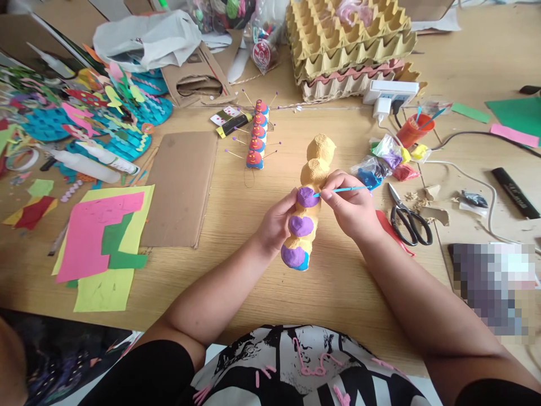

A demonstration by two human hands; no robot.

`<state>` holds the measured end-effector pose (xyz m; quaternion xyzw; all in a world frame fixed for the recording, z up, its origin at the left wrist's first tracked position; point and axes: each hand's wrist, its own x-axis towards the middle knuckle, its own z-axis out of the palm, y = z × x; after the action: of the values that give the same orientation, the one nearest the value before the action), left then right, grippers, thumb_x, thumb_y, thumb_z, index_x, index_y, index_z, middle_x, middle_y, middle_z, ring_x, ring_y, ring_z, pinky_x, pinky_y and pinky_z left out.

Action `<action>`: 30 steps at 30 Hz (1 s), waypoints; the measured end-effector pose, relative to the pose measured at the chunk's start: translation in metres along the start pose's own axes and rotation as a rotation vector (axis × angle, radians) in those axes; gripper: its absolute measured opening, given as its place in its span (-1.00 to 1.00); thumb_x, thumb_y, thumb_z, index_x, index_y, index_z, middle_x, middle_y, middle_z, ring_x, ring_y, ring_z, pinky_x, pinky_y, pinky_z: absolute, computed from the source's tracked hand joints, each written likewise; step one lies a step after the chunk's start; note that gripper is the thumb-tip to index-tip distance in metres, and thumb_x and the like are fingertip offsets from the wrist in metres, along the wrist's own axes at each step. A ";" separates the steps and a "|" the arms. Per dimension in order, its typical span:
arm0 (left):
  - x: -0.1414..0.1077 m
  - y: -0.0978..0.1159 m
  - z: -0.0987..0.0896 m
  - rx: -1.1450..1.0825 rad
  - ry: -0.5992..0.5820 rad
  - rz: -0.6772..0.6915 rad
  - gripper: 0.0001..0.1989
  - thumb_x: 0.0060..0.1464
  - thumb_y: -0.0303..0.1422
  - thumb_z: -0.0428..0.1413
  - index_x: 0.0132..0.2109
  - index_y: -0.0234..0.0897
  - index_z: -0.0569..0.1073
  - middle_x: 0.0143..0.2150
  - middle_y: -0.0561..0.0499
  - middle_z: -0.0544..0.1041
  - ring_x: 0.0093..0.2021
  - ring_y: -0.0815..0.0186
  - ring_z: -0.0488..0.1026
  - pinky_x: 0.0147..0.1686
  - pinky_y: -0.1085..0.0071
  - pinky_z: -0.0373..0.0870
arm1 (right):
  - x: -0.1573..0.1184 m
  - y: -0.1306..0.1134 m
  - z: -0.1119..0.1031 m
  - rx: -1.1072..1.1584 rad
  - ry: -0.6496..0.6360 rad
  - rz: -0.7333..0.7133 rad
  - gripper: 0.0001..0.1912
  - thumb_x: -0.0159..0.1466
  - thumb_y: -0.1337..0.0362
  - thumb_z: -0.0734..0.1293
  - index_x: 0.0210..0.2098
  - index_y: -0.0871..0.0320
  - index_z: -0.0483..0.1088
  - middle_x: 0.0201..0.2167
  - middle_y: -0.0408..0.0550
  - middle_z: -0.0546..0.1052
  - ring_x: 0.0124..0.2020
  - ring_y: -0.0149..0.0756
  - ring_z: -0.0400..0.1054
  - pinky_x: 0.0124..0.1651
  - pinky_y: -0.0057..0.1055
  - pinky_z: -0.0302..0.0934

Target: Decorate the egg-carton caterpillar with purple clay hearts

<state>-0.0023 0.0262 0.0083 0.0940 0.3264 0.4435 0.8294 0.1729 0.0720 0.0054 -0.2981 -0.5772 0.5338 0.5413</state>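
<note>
A strip of yellow egg carton [320,151] with several bumps is held above the table in front of me. Purple clay caps [301,226] cover its three nearer bumps, and a patch of blue clay [304,261] shows at the near end. My left hand [276,220] grips the strip's left side. In my right hand [349,206] a thin blue stick [344,190] is pinched, its tip touching the farthest purple cap. Beyond, a finished-looking caterpillar [257,135] with red and blue clay bumps and pin-like sticks stands on the table.
Black-handled scissors [408,217] lie right of my right hand, near bags of coloured clay [386,155] and an orange cup [414,131]. Egg trays [350,51] are stacked at the back. Left are a cardboard sheet [181,186], coloured paper [95,231] and glue bottles [80,163].
</note>
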 end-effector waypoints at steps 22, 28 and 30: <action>-0.003 0.000 0.003 0.051 0.030 0.005 -0.74 0.40 -0.09 0.18 -0.12 -0.15 0.64 -0.44 0.08 0.55 -0.55 0.36 0.47 -0.48 0.44 0.32 | -0.001 0.005 -0.004 0.011 -0.031 -0.024 -0.72 0.29 0.01 0.64 -0.35 0.00 0.60 -0.32 -0.15 0.49 -0.27 -0.28 0.34 -0.18 -0.28 0.19; -0.004 0.000 0.004 0.054 0.017 0.021 -0.73 0.38 -0.07 0.20 -0.12 -0.14 0.64 -0.45 0.09 0.52 -0.55 0.38 0.45 -0.50 0.46 0.31 | -0.001 0.002 -0.003 0.022 -0.042 -0.030 -0.69 0.24 -0.02 0.66 -0.37 0.00 0.60 -0.33 -0.16 0.48 -0.27 -0.29 0.34 -0.17 -0.28 0.20; -0.003 0.000 0.003 0.050 -0.008 0.029 -0.73 0.39 -0.07 0.20 -0.12 -0.15 0.64 -0.44 0.08 0.52 -0.55 0.39 0.45 -0.50 0.46 0.34 | 0.000 0.000 -0.002 0.003 -0.037 -0.035 -0.68 0.22 -0.03 0.68 -0.39 0.01 0.61 -0.34 -0.17 0.48 -0.27 -0.29 0.35 -0.17 -0.29 0.19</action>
<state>-0.0015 0.0238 0.0121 0.1211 0.3327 0.4469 0.8216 0.1746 0.0724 0.0052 -0.2773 -0.5914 0.5307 0.5401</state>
